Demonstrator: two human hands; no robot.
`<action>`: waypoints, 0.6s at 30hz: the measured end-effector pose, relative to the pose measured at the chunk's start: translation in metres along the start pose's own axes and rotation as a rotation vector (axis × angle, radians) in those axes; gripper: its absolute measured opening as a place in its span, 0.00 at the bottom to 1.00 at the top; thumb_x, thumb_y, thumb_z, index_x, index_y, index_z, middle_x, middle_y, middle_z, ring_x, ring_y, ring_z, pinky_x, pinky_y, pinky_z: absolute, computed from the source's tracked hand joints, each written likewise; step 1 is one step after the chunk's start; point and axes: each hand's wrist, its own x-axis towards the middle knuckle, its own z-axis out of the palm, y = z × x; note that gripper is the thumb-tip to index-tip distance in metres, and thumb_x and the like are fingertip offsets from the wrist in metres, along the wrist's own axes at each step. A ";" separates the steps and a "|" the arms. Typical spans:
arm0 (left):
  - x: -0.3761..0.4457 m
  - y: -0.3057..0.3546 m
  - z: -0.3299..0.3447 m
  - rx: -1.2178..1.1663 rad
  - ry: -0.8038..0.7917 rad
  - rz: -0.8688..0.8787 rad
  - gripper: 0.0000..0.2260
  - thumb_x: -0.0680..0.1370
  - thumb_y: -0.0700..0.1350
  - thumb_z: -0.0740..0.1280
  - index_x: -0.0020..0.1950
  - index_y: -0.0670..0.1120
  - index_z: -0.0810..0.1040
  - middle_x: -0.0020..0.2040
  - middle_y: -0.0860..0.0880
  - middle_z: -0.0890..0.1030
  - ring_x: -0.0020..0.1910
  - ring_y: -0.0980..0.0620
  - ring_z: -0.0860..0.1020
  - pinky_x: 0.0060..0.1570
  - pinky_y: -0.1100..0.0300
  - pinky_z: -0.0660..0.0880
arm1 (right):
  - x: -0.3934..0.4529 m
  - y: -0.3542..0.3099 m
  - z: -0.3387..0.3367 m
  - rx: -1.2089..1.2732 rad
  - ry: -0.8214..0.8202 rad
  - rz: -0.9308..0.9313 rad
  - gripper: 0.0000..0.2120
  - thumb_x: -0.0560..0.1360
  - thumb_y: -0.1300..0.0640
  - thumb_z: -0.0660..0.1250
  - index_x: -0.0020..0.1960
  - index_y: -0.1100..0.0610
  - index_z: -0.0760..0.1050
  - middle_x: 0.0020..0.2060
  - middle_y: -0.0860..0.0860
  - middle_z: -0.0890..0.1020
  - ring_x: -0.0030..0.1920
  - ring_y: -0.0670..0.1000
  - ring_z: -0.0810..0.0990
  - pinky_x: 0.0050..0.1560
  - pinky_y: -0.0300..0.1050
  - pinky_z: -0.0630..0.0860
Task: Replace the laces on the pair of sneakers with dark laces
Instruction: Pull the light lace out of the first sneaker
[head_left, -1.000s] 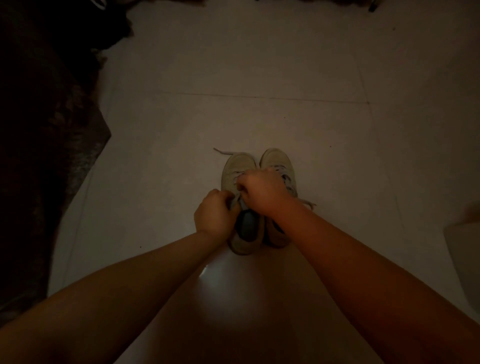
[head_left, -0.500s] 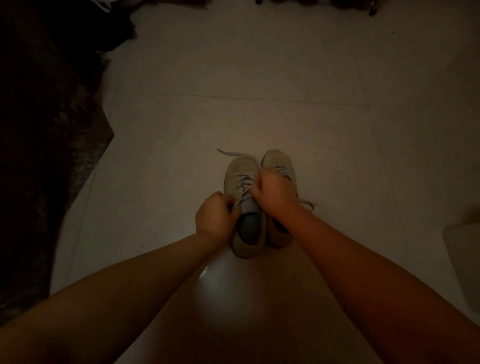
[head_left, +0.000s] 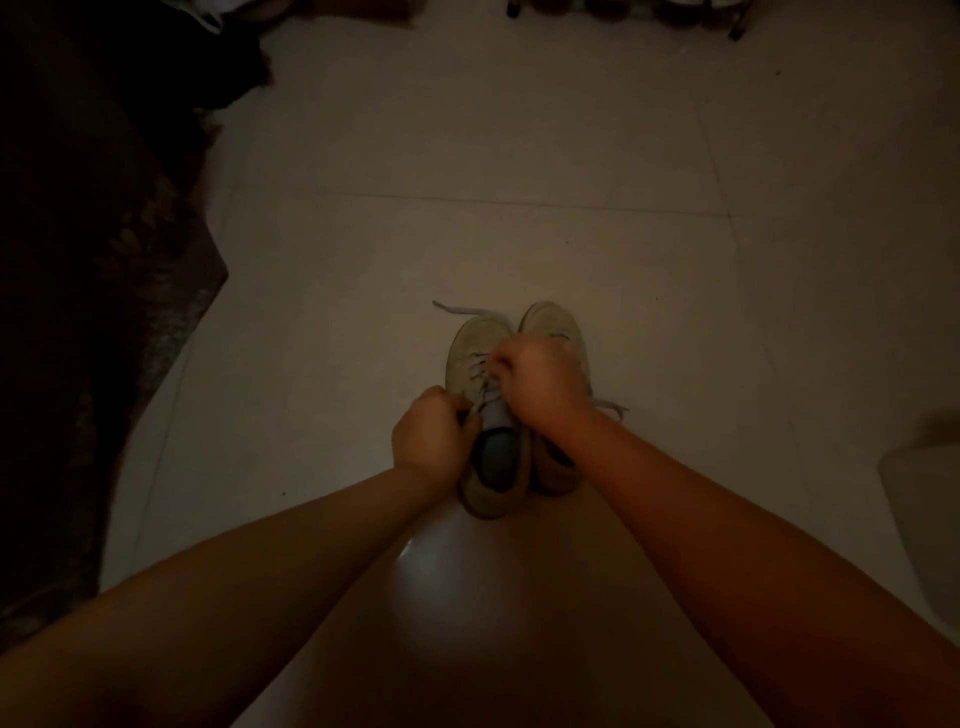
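Sneakers, a pale pair, stand side by side on the tiled floor (head_left: 519, 156), toes pointing away from the person and heels toward them. The left sneaker (head_left: 480, 364) has its light lace (head_left: 480, 371) partly loosened: one loose end trails off past the toe onto the floor, and the greyish tongue and dark inside of the shoe show at the opening. The right sneaker (head_left: 553, 325) is mostly covered by the arm above it; only its toe and a bit of its heel show, and a loose end of its own lace (head_left: 610, 408) lies on the floor to the right of it.

The left hand (head_left: 428, 431) is curled at the near left edge of the left sneaker's opening, fingers pinching what looks like a strand of the lace against the shoe. The right hand (head_left: 537, 382) reaches across over the middle of the pair, fingers curled tight and pinching the lace over the left sneaker's eyelets. Both bare forearms stretch in from the bottom corners.

The room is dim, so small details are hard to make out. A dark rug or cloth (head_left: 104, 260) lies along the left side. At the right edge stands a pale container (head_left: 924, 519), cut off by the frame; I cannot tell what is in it. Along the far wall, dark furniture legs (head_left: 735, 28) show.
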 end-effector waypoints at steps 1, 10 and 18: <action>0.000 0.000 0.000 -0.002 0.000 0.000 0.11 0.78 0.51 0.63 0.50 0.47 0.82 0.49 0.45 0.76 0.47 0.47 0.76 0.39 0.60 0.67 | 0.002 0.003 -0.003 0.205 -0.001 0.160 0.07 0.75 0.59 0.63 0.49 0.54 0.80 0.48 0.52 0.82 0.49 0.52 0.78 0.51 0.45 0.72; 0.001 0.000 0.002 0.024 -0.026 -0.010 0.11 0.77 0.53 0.64 0.51 0.48 0.82 0.50 0.45 0.76 0.48 0.46 0.77 0.41 0.57 0.70 | -0.004 -0.006 -0.016 -0.067 -0.156 -0.290 0.22 0.74 0.61 0.64 0.67 0.49 0.71 0.64 0.51 0.73 0.65 0.55 0.67 0.61 0.48 0.62; -0.001 0.001 0.001 0.009 -0.027 -0.007 0.12 0.78 0.53 0.64 0.48 0.48 0.82 0.48 0.44 0.76 0.47 0.45 0.77 0.39 0.59 0.68 | -0.014 -0.012 -0.001 -0.467 -0.104 -0.359 0.14 0.48 0.54 0.81 0.30 0.50 0.80 0.34 0.49 0.80 0.37 0.51 0.80 0.44 0.41 0.69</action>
